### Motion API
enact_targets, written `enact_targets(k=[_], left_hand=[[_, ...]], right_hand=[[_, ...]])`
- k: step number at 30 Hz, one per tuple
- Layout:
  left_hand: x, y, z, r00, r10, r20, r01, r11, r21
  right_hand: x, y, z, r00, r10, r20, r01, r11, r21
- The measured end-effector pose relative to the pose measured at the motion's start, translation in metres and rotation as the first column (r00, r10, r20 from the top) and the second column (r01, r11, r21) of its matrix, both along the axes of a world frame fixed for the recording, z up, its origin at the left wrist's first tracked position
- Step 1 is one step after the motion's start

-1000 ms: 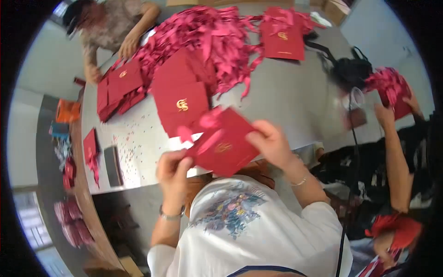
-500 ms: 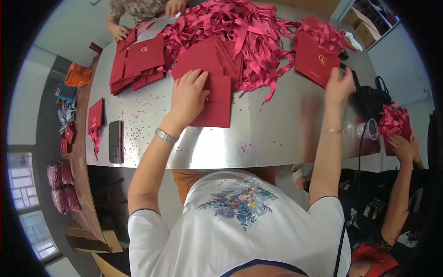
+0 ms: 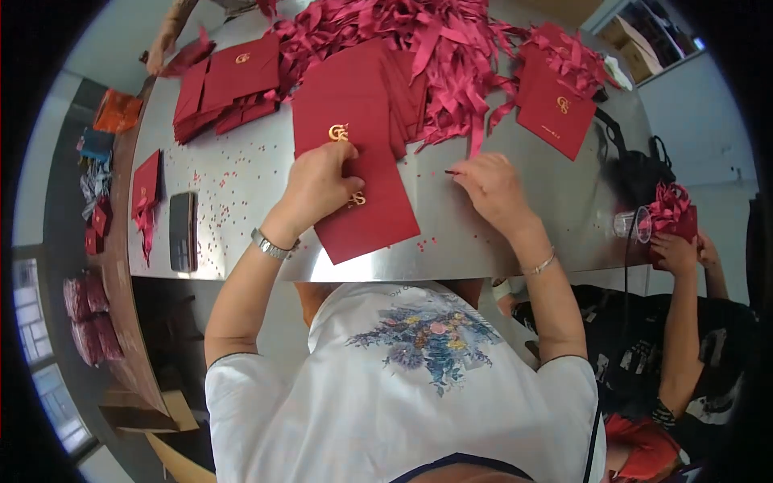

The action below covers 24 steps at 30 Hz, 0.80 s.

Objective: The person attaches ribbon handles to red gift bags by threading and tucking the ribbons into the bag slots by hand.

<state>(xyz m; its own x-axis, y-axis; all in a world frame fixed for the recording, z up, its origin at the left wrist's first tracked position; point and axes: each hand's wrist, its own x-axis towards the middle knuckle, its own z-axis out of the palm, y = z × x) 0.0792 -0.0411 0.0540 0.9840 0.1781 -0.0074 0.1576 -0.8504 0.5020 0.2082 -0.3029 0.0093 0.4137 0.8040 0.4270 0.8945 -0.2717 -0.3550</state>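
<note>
My left hand (image 3: pixel 318 189), with a silver watch at the wrist, is closed on the upper part of a flat red paper bag (image 3: pixel 372 229) with a gold emblem. The bag lies tilted on the metal table, its lower corner toward me. Behind it is a pile of similar red bags (image 3: pixel 338 97), partly under my left hand. My right hand (image 3: pixel 495 191) is over the table to the right of the bag, apart from it. Its fingers are curled, and a small dark red bit shows at the fingertips; I cannot make out what it is.
A heap of red ribbons (image 3: pixel 403 36) covers the back. Red bags are stacked at left (image 3: pixel 233 80) and, with ribbons, at right (image 3: pixel 555 109). A phone (image 3: pixel 183 232) lies at left; a plastic cup (image 3: pixel 632 224) stands by a co-worker's hands (image 3: pixel 676 251). Small red dots are scattered about.
My right hand has come left and nearer from beside the right-hand bags. The bag under my left hand has turned and come nearer. A far-left co-worker's hand has moved left.
</note>
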Motion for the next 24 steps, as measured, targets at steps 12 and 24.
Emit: enact_targets(k=[12,24], left_hand=[[-0.041,0.002,-0.055,0.997,0.070,-0.039,-0.080,0.802,-0.592],[-0.056,-0.005,-0.069,0.976,0.113,0.184,-0.035,0.925,-0.379]], right_hand=[[-0.098,0.090,-0.016,0.971,-0.180,-0.159,0.182,0.983,-0.004],[-0.098,0.120,0.009,0.993,-0.111,0.027,0.112,0.911,-0.396]])
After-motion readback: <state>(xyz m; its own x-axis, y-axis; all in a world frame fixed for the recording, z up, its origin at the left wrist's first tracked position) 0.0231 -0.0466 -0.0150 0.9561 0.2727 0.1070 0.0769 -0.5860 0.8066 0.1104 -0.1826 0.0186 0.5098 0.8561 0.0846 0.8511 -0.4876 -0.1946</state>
